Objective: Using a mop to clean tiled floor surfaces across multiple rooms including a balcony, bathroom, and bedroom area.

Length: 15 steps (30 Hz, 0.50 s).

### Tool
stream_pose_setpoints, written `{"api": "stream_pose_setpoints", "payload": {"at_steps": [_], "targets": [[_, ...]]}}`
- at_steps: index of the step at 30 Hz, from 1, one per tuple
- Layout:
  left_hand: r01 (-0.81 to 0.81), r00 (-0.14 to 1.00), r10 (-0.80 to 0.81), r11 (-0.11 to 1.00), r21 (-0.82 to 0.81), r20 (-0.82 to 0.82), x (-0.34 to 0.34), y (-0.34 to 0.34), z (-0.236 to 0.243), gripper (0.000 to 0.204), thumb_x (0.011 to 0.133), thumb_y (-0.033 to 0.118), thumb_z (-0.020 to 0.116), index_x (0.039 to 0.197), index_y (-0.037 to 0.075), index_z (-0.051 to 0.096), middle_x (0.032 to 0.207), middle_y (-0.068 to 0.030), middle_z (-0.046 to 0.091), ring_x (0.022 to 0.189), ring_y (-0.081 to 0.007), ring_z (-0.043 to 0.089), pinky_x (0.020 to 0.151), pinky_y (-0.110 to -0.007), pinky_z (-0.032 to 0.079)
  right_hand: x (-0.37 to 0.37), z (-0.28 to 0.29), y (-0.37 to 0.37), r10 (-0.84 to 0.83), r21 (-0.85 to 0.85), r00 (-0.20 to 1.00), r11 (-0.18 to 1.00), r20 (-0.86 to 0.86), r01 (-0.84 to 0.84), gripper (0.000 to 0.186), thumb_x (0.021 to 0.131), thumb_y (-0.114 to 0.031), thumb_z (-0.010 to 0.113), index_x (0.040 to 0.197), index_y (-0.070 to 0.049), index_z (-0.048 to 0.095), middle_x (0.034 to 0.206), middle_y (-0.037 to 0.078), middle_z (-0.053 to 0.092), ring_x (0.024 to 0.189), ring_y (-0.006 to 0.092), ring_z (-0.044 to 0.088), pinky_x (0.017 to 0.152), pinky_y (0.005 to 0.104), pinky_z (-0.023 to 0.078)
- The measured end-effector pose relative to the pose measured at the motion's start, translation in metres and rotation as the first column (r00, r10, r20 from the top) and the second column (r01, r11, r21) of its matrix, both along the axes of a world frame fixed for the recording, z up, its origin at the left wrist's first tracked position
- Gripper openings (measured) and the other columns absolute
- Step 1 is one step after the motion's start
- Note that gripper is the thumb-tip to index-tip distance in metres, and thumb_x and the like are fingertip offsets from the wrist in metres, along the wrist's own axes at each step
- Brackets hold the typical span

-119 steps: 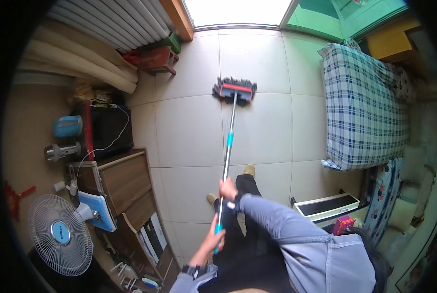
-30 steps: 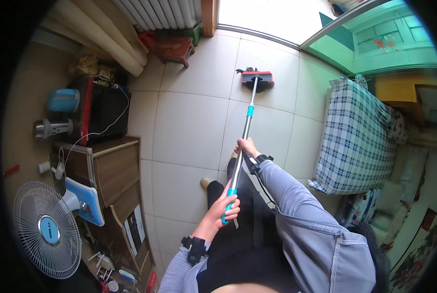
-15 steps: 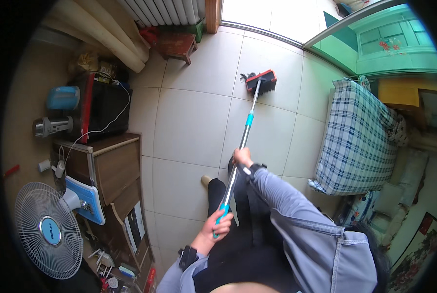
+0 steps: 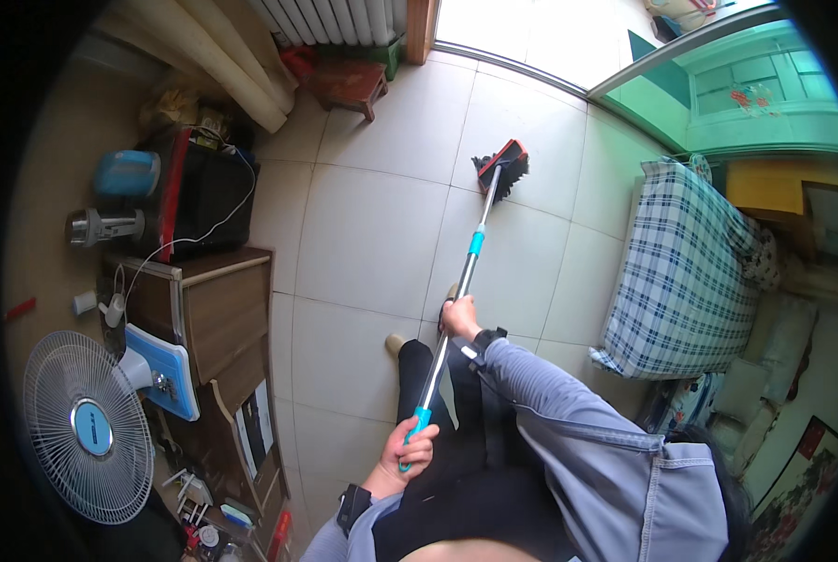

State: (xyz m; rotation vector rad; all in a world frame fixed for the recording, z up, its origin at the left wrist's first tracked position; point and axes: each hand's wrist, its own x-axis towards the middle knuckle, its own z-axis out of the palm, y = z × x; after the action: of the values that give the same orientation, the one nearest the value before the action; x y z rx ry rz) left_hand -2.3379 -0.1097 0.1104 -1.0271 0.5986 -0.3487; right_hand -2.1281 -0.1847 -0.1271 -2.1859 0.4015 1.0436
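A long-handled broom point(image 4: 466, 272) slants away from me, its silver pole fitted with turquoise grips. My left hand point(image 4: 408, 448) is wrapped round the turquoise grip at the near end of the pole. Farther up, my right hand point(image 4: 460, 317) is closed round the bare metal part of the pole. At the far end, the broom head point(image 4: 502, 169), red-edged with dark bristles, rests on the pale floor tiles point(image 4: 372, 225), tilted to one side. Both wrists carry dark bands.
A small brown wooden stool point(image 4: 348, 86) stands by the radiator point(image 4: 330, 23). On the left are a brown cabinet point(image 4: 222, 318), a black appliance point(image 4: 215, 192) and a white fan point(image 4: 91, 426). A bed with a checked cover point(image 4: 686, 267) lies right, near a glass sliding door point(image 4: 719, 94).
The broom head has turned, its red edge now steeper. Both hands have shifted slightly nearer to me along with the pole. My other foot now shows beside the right hand.
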Motion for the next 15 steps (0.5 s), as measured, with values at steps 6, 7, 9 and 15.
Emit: {"api": "stream_pose_setpoints", "payload": {"at_steps": [6,7,9,15], "targets": [[0.004,1.000,-0.004,1.000,0.030,0.004,0.032,-0.004,-0.017,0.033,0.090,0.025,0.043,0.066,0.007,0.032,0.040,-0.0009,0.032,0.030,-0.0089,0.028,0.031,-0.021,0.026,0.045,0.018,0.014,-0.027,-0.016,0.989,1.000,-0.149,0.025,0.034,0.079,-0.008,0.050,0.099,0.013,0.033,0.071,0.023,0.058,0.058,0.0315,0.062,0.048,0.0399,0.051],[0.007,1.000,-0.007,1.000,0.029,0.009,0.028,-0.005,-0.015,0.033,0.090,0.025,0.043,0.066,0.007,0.032,0.040,-0.0009,0.032,0.030,-0.0089,0.028,0.031,-0.021,0.026,0.040,0.015,0.010,-0.030,-0.017,0.989,0.999,-0.144,0.027,0.034,0.079,-0.008,0.050,0.099,0.013,0.033,0.071,0.023,0.058,0.058,0.0315,0.062,0.048,0.0399,0.051],[0.036,0.999,-0.036,0.999,0.032,-0.023,0.003,-0.008,-0.012,0.033,0.090,0.025,0.043,0.065,0.007,0.032,0.040,-0.0007,0.031,0.030,-0.0083,0.027,0.030,-0.020,0.024,0.012,0.023,0.010,-0.059,-0.090,0.992,0.995,-0.110,0.049,0.035,0.079,-0.009,0.051,0.100,0.012,0.032,0.073,0.023,0.058,0.061,0.0335,0.062,0.050,0.0407,0.052],[0.022,0.999,-0.020,0.997,0.070,-0.031,-0.022,0.004,-0.008,0.033,0.091,0.029,0.041,0.065,0.009,0.033,0.039,0.0021,0.030,0.030,-0.0075,0.028,0.029,-0.020,0.022,-0.016,0.039,0.027,0.038,-0.035,0.999,0.999,-0.005,-0.038,0.034,0.079,-0.011,0.051,0.098,0.010,0.034,0.071,0.024,0.059,0.061,0.0317,0.063,0.054,0.0394,0.052]]}}
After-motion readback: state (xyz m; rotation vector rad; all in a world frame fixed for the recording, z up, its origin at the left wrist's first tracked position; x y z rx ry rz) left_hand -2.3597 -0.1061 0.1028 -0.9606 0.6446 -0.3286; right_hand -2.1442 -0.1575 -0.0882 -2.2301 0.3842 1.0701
